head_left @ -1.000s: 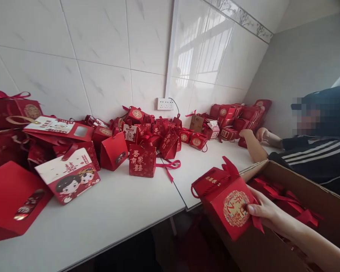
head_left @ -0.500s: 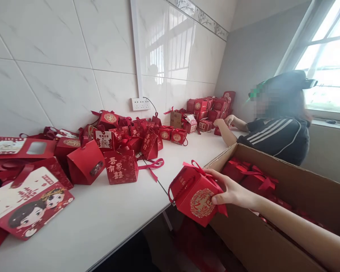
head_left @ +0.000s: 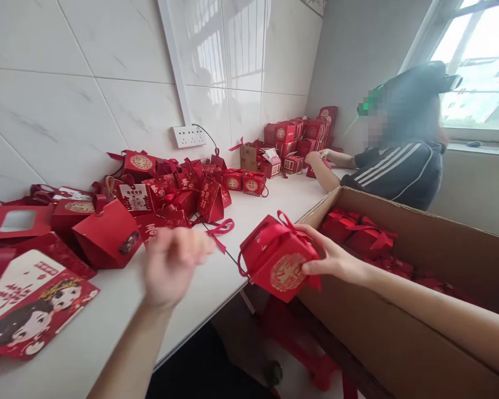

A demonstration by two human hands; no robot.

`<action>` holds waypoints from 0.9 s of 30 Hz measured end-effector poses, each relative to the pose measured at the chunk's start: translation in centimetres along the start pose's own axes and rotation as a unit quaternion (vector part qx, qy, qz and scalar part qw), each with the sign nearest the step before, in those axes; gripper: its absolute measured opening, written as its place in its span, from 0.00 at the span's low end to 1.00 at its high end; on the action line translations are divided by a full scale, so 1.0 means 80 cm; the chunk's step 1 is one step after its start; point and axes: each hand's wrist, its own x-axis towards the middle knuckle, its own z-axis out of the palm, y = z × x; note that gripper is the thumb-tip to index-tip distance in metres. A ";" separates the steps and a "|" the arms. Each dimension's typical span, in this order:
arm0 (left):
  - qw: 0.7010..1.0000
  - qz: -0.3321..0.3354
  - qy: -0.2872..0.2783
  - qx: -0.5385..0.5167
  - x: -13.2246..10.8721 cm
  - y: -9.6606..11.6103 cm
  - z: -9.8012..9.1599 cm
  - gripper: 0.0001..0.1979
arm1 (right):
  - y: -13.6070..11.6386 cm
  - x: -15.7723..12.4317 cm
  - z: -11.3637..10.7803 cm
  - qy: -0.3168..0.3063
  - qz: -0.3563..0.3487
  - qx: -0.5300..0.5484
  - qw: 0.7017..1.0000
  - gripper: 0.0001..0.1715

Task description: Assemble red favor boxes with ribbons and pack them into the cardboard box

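My right hand [head_left: 326, 255] grips a red gift box [head_left: 280, 269] by its right side, thumb on the front face. The box has a gold round emblem, a ribbon bow on top and a cord handle on its left. It is held tilted, in front of the table edge and beside the carton. My left hand [head_left: 174, 263] hovers over the table, smeared by motion, its fingers too blurred to read. Behind it a red box with white lettering [head_left: 162, 219] is partly hidden, and its pink ribbon [head_left: 222, 227] trails on the table.
An open cardboard carton [head_left: 357, 310] at the right contains several red boxes [head_left: 370, 235]. More red boxes [head_left: 139, 163] crowd the white table [head_left: 270, 197] along the tiled wall, under a power strip [head_left: 189, 136]. A co-worker in a striped sleeve [head_left: 391, 166] handles boxes at the far end.
My left hand has come into view from below, over the table. My right hand still holds the gift box, slightly higher and further left in the picture. The view has shifted a little.
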 end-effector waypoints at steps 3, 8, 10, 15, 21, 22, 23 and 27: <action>0.996 -0.017 -0.050 -0.072 0.021 -0.037 0.059 0.25 | 0.001 0.003 -0.008 0.028 0.045 0.207 0.977 0.31; 0.999 -0.007 -0.045 -0.001 0.037 -0.114 0.110 0.23 | 0.003 0.007 -0.020 0.137 0.071 0.357 0.921 0.18; 0.998 -0.001 -0.056 0.010 0.038 -0.133 0.109 0.22 | 0.003 0.008 -0.021 0.143 0.082 0.391 0.906 0.17; 0.995 -0.010 -0.078 0.056 0.036 -0.150 0.094 0.21 | 0.003 0.009 -0.023 0.125 0.080 0.333 0.931 0.23; 0.989 -0.016 -0.085 0.122 0.040 -0.152 0.091 0.21 | -0.038 -0.031 -0.111 0.288 -0.149 -0.331 0.886 0.40; 0.988 -0.015 -0.084 0.127 0.041 -0.153 0.091 0.21 | -0.044 -0.046 -0.132 0.302 -0.147 -0.456 0.824 0.42; 0.988 -0.013 -0.083 0.130 0.042 -0.154 0.092 0.21 | -0.047 -0.061 -0.151 0.298 -0.121 -0.548 0.772 0.41; 0.988 -0.011 -0.088 0.129 0.045 -0.158 0.093 0.21 | -0.030 -0.130 -0.211 0.321 0.034 -0.670 0.669 0.37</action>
